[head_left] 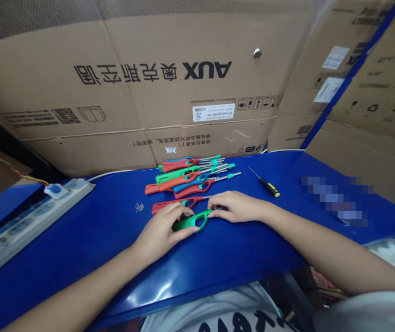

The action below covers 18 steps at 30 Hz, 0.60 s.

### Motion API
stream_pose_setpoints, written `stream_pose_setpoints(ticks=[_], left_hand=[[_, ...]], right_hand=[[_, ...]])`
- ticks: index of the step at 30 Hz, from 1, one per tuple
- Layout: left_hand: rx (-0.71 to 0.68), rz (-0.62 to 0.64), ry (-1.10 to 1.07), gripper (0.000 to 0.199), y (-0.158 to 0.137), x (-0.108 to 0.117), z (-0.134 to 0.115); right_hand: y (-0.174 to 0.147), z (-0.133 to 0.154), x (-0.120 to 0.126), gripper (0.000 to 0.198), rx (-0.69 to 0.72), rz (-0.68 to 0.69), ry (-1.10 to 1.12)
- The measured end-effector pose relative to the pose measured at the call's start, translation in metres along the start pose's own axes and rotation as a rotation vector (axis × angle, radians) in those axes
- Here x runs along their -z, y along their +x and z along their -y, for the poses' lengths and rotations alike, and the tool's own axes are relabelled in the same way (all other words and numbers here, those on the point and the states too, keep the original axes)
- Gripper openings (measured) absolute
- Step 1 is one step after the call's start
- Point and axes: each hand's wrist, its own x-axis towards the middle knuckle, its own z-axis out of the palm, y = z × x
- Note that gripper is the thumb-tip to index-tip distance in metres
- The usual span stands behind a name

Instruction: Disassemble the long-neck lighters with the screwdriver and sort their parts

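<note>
Head view: Above a blue table [114,230], the left hand [159,229] curls, half-closed, around a green lighter [185,224], while the right hand [237,206] pinches its front end, fingertips nearly together. The lighter, just nearer the wearer than a red lighter [164,204], slants lengthwise, nozzle end rightward and slightly away.

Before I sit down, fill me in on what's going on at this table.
A person is handling a green lighter with both bare hands: the left hand grips its handle, and the right hand has its fingers at the front end. A red lighter lies just beyond it, with a pile of lighters farther back. A screwdriver lies to the right of the pile, and some small metal pieces lie to the left on the blue table.
</note>
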Motion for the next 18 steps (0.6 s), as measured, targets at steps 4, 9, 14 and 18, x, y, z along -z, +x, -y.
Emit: stream_pose_setpoints(ticks=[4,9,14,18], left_hand=[[-0.028,-0.011,0.075,0.041,-0.0002,-0.0024,0.0039],[-0.012,-0.036,0.025,0.039,0.0002,-0.0058,0.0036],[0.024,-0.102,-0.089,0.035,0.0031,-0.0059,-0.001],[0.047,-0.124,-0.166,0.032,0.0035,-0.0045,-0.0047]], right_hand=[[0.0014,-0.0013,-0.0063,0.021,-0.021,-0.048,0.002],[0.0033,-0.0063,-0.0085,0.023,-0.021,-0.081,0.094],[0.0043,-0.0056,-0.008,0.025,0.004,-0.145,0.176],[0.003,-0.0049,-0.0062,0.024,0.058,-0.14,0.117]])
